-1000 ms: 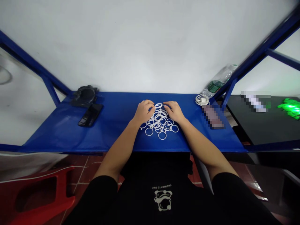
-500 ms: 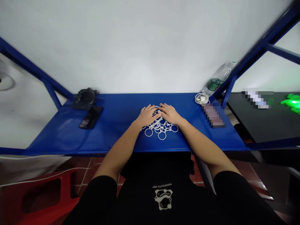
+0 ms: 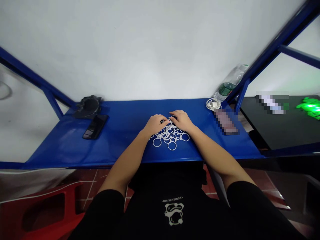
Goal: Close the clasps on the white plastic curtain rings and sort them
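A loose heap of thin white rings with small knobs (image 3: 167,135) lies on the blue tabletop (image 3: 125,146) in front of me. My left hand (image 3: 156,124) rests over the heap's far left part, its fingers bent down around some rings. On the far right part, my right hand (image 3: 182,120) is curled over rings in the same way. Both thumbs point inward, and bits of ring show between each thumb and forefinger. The bent fingertips are mostly hidden behind the hands. Several rings spread toward the table's front edge, apart from the hands.
To the left lie a black phone (image 3: 95,126) and a crumpled black item (image 3: 88,106). A coiled white cable (image 3: 213,104), a tilted clear bottle (image 3: 228,87) and a blurred pinkish object (image 3: 225,122) sit on the right. Blue frame bars (image 3: 242,95) rise at both sides.
My fingers were stretched out flat over the rings; they have now curled down around some. The whole view has shifted slightly.
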The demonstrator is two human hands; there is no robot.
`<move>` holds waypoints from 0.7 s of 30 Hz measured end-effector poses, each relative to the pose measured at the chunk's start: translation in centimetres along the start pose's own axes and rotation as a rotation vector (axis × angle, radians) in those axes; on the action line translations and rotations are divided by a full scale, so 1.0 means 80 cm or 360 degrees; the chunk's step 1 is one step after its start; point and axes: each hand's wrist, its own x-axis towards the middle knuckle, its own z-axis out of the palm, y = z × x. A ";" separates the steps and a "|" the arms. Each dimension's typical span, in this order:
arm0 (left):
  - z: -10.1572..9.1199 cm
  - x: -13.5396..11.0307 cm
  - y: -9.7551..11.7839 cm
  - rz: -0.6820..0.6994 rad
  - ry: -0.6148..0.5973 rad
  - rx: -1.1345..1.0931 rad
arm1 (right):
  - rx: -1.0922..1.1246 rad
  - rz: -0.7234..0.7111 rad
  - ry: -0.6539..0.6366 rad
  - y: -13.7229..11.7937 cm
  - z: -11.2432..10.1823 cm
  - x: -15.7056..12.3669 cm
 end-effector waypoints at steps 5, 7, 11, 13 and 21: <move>0.002 0.000 0.000 0.0015 0.0036 -0.0021 | -0.0100 0.0096 -0.0094 0.003 -0.003 0.000; 0.001 0.000 0.002 0.0010 0.0041 -0.0022 | -0.0147 0.0140 -0.0116 0.000 -0.007 -0.001; -0.001 -0.001 0.004 -0.0003 0.0012 -0.0001 | -0.0254 0.0182 -0.0152 -0.005 -0.015 -0.003; -0.001 -0.001 0.004 0.0000 0.0008 0.0009 | -0.0261 0.0187 -0.0179 -0.007 -0.016 -0.003; 0.004 -0.001 0.000 -0.0015 0.0049 0.0040 | -0.0030 0.0172 0.0011 -0.005 -0.010 -0.003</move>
